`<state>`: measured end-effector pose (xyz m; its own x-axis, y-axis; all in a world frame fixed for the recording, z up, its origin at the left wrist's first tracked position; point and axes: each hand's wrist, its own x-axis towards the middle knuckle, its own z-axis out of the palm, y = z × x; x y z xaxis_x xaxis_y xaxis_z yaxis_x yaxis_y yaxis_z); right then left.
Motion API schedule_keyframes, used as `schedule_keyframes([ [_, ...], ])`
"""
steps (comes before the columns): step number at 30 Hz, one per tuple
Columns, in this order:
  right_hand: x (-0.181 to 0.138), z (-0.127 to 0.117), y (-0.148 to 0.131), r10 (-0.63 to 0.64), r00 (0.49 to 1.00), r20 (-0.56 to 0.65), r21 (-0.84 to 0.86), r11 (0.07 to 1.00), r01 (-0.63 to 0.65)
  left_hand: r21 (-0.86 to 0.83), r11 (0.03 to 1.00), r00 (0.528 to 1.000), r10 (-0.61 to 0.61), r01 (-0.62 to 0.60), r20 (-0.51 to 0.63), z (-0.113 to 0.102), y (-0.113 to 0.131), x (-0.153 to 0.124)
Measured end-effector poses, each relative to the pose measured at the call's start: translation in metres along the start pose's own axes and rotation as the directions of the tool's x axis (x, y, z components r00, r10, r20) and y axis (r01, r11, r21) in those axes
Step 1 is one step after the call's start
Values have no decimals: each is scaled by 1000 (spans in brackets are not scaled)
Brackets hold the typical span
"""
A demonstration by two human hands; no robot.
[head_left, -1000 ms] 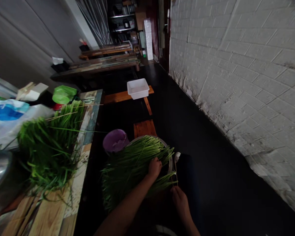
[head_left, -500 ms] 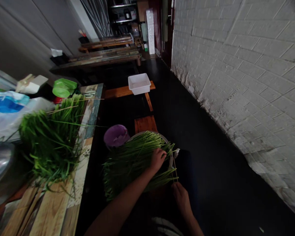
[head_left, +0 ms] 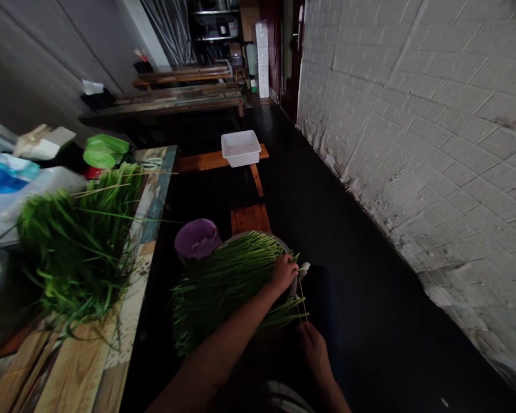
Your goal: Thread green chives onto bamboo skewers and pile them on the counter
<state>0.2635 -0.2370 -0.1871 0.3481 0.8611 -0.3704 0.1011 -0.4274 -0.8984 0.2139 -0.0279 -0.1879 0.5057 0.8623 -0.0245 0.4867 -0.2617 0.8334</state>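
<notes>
A large heap of garlic chives (head_left: 236,275) lies in a round basin (head_left: 289,248), pale stem ends toward the right rim. My left hand (head_left: 285,272) reaches over the heap, its fingertips pinched on a chive stem at that rim. Below it, my right hand (head_left: 316,349) is closed on the lower end of thin bamboo skewers (head_left: 303,295), which point upward. Several chive stems (head_left: 294,307) cross the skewers just above my right hand; whether they are pierced is too small to tell. A small white thing (head_left: 304,269) sits beside the skewer tip.
A purple bucket (head_left: 196,238) stands left of the basin. On the wooden table (head_left: 131,298) at left lie more chives (head_left: 79,246), with a green bag (head_left: 106,150) behind. Ahead, a white tub (head_left: 241,149) rests on a bench (head_left: 202,162). A brick wall (head_left: 434,132) runs along the right.
My left hand has moved right, from above the chives to the skewer tip at the rim. My right hand keeps its hold on the skewers. The view has shifted slightly.
</notes>
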Motion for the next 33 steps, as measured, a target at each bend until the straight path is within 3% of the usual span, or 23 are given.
schedule_keyframes([
  [4, -3, -6, -3, -29, 1000, 4, -34, 999, 29, -172, 985, 999, -33, 26, -39, -15, 10, -1],
  [10, -7, -14, -23, -93, 995, 28, -27, 995, 94, -370, 922, 989, -143, 117, -44, -93, 14, -16],
  [12, -7, -15, -31, -125, 992, 28, -21, 992, 126, -418, 891, 979, -204, 179, -15, -106, 13, -22],
  [14, -5, -15, -39, -150, 988, 39, -23, 988, 150, -455, 844, 958, -274, 282, 86, -105, 10, -29],
  [17, -3, -14, -50, -194, 978, 82, -35, 980, 197, -594, 666, 891, -376, 450, 254, -87, 5, -39],
  [21, 1, -12, -58, -243, 962, 125, -48, 967, 251, -743, 461, 867, -367, 485, 338, -71, 8, -47],
  [28, 4, -11, -59, -309, 945, 105, -74, 946, 317, -769, 362, 836, -381, 527, 394, -77, 16, -45],
  [33, 1, -11, -61, -270, 957, 108, -94, 955, 280, -776, 409, 866, -365, 480, 343, -76, 15, -46],
])
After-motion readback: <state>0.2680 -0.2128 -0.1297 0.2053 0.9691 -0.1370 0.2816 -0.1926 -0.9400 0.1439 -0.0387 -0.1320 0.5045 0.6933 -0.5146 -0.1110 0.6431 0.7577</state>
